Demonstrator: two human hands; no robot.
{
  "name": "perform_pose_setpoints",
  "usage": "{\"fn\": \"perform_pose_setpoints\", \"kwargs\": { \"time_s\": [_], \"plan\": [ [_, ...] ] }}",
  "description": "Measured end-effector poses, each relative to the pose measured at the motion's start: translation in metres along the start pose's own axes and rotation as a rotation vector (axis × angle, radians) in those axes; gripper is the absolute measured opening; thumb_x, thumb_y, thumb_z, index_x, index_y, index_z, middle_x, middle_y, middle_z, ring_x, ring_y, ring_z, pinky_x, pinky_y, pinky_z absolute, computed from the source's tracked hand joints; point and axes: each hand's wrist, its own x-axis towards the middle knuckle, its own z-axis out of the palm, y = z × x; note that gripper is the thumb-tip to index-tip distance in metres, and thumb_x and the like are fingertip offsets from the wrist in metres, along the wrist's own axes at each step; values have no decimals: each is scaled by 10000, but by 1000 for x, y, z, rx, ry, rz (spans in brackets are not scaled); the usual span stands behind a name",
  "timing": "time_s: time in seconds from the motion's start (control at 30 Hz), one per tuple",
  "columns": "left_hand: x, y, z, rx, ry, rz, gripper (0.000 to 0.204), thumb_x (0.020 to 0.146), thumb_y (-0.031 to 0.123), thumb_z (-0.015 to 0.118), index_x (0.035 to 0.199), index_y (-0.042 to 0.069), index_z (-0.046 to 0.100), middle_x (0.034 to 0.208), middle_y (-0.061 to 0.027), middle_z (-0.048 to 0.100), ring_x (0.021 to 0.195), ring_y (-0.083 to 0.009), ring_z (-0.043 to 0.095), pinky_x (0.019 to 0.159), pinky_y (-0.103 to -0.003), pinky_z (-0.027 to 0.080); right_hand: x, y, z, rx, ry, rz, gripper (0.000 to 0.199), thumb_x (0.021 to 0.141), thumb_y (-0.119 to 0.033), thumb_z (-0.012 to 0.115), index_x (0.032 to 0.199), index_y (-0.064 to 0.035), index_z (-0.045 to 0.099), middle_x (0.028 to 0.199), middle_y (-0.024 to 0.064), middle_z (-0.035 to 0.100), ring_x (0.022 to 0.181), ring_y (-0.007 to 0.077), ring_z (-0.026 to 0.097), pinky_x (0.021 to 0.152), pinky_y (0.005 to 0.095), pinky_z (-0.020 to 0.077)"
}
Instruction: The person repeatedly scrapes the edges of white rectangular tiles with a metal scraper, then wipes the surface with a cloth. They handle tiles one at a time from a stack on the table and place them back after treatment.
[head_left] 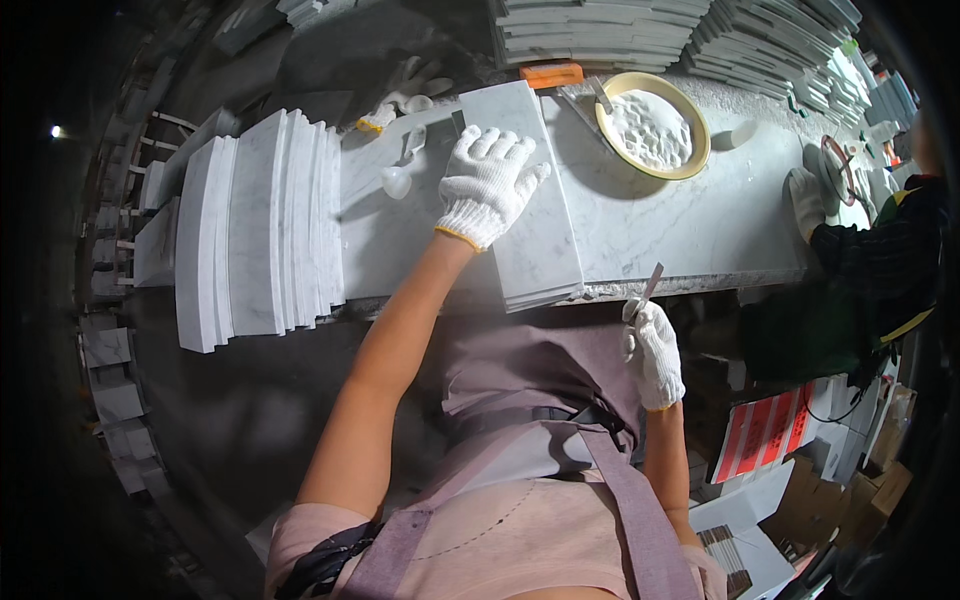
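My left hand [490,190], in a white knit glove with a yellow cuff, lies flat with fingers spread on a long marble tile [535,220]. That tile tops a small stack, its near end at the table's front edge. My right hand [655,355], also gloved, is closed around a narrow flat scraper [652,280], its blade pointing up just in front of the table edge. Beyond the tile to the right stands a yellow-rimmed bowl [700,150] of lumpy white paste or powder. A flat tool [601,95] leans on the bowl's left rim.
Marble slabs [260,220] stand in a row on the left, and tile stacks [600,30] fill the back. Loose gloves [405,95], a small translucent cup [396,182] and an orange block [551,76] lie around. At right, a co-worker's gloved hand [806,203] rests at the marble table [690,240].
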Motion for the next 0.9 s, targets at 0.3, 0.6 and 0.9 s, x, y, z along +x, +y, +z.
{"fn": "perform_pose_setpoints", "kwargs": {
  "time_s": [0.3, 0.6, 0.9],
  "plan": [
    [-74, 62, -61, -268, -62, 30, 358, 972, 431, 674, 1089, 107, 773, 1023, -88, 755, 1048, -299, 697, 1082, -477, 483, 17, -15, 14, -57, 117, 56, 359, 1093, -300, 651, 1314, -19, 623, 926, 16, 618, 585, 63, 526, 491, 203, 419],
    [-65, 126, -79, -732, -134, -287, 400, 997, 280, 740, 1286, 6, 705, 1096, -177, 747, 976, -322, 721, 886, -425, 570, 34, -39, 79, 74, 47, -40, 520, 1072, -193, 680, 1533, 1, 535, 940, -3, 655, 616, 51, 528, 509, 200, 463],
    [-60, 129, -69, -1275, -391, -959, 250, 1057, 124, 663, 1238, -44, 702, 1078, -95, 767, 925, -133, 731, 850, -279, 591, 22, -51, 86, -268, -122, 54, 401, 1099, -100, 601, 1498, -57, 611, 1164, 65, 732, 812, 93, 685, 694, 230, 587]
  ]
}}
